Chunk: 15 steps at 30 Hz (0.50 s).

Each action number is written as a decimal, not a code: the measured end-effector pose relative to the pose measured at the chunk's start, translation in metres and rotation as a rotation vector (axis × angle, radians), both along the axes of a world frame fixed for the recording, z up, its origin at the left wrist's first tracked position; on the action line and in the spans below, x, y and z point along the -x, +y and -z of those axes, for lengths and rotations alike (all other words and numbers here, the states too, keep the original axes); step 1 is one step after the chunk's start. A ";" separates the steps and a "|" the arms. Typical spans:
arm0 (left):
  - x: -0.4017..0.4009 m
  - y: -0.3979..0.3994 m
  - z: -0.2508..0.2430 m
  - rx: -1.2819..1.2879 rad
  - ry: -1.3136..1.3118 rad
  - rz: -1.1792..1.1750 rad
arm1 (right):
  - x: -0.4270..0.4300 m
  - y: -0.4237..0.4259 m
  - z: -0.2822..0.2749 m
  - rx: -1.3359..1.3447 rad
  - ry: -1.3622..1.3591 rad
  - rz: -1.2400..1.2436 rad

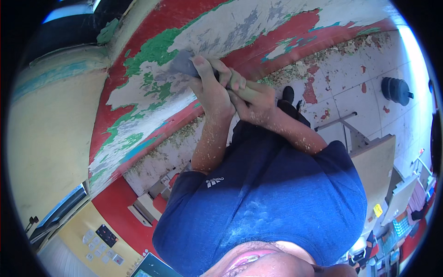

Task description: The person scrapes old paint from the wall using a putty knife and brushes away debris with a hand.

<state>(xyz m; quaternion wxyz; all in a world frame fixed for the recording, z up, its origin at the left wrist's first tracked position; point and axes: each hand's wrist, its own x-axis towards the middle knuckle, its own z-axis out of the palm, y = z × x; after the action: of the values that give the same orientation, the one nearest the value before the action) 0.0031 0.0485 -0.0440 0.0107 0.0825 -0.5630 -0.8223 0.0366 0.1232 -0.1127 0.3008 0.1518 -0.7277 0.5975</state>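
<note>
My left hand (214, 93) grips a scraper (183, 64) with a flat grey blade, slightly blurred. Its thumb lies along the tool near the blade. My right hand (258, 102) is closed around the rear of the dark handle, which the fingers mostly hide. The blade lies against a wall (221, 33) of flaking red and green paint, where large patches show bare whitish plaster. Pale flecks of debris dot both forearms, and whitish dust marks my blue T-shirt (263, 204).
Paint chips (310, 90) litter the tiled floor (367, 114) along the wall's foot. A large dark water jug (396, 90) lies there. At right, desks (373, 169) with metal legs stand close to me. A window (57, 214) opens in the wall at lower left.
</note>
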 end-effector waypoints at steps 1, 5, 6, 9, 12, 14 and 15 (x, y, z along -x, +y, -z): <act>-0.001 -0.001 0.002 0.003 0.002 0.000 | -0.001 -0.002 0.001 0.003 0.002 0.000; -0.002 -0.001 0.006 -0.008 -0.040 -0.016 | -0.004 -0.003 0.001 0.050 -0.046 -0.001; -0.003 -0.001 0.006 0.007 -0.032 -0.018 | -0.005 -0.004 0.001 0.034 -0.041 0.006; -0.007 -0.002 0.008 -0.014 -0.046 -0.007 | -0.008 -0.002 0.008 0.004 0.008 0.003; -0.004 -0.003 0.003 0.013 -0.029 -0.043 | -0.003 -0.006 0.007 0.003 0.004 0.016; 0.000 -0.003 0.006 -0.009 -0.006 -0.055 | 0.000 -0.004 0.010 -0.021 0.002 0.007; -0.002 -0.004 0.007 -0.028 0.014 -0.061 | -0.002 -0.004 0.010 -0.043 -0.002 0.002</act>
<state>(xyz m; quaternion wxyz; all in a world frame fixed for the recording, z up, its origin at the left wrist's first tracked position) 0.0046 0.0448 -0.0510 0.0388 0.0938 -0.5483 -0.8301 0.0387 0.1193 -0.1230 0.2972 0.1569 -0.7408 0.5815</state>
